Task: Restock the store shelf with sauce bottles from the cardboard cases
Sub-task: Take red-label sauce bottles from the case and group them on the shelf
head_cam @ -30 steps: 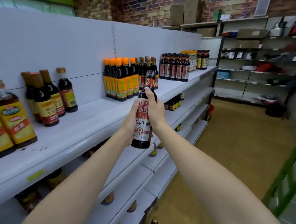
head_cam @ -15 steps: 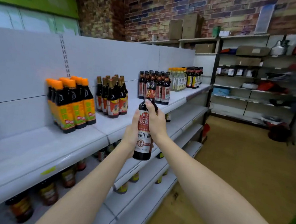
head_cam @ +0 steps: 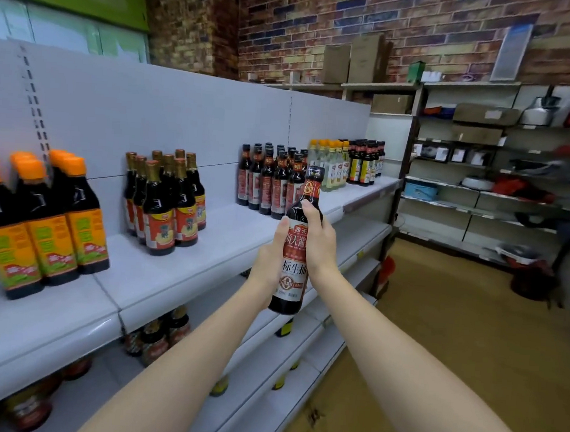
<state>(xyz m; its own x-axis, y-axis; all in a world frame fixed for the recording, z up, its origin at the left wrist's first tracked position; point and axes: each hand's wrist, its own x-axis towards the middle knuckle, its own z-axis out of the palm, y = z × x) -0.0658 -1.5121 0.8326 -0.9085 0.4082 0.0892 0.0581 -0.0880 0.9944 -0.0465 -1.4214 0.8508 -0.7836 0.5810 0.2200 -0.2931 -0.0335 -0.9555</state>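
Both hands hold one upright sauce bottle (head_cam: 295, 250) in the air off the top shelf (head_cam: 206, 261) front edge. The left hand (head_cam: 268, 262) wraps it from 9 o'clock, the right hand (head_cam: 321, 248) from 3 o'clock; fingers (head_cam: 310, 214) curl round its shoulder.

A: What is on the top shelf (head_cam: 185, 276)?

B: Four clusters of upright bottles. At nine o'clock stand the orange-capped bottles (head_cam: 45, 219). Toward the centre are brown-capped bottles (head_cam: 166, 200). Toward one o'clock stand dark bottles with red labels (head_cam: 269, 181), then pale bottles (head_cam: 331, 163) just beside them.

A: And beneath?

B: Lower shelves (head_cam: 265, 376) carry more bottles, mostly hidden.
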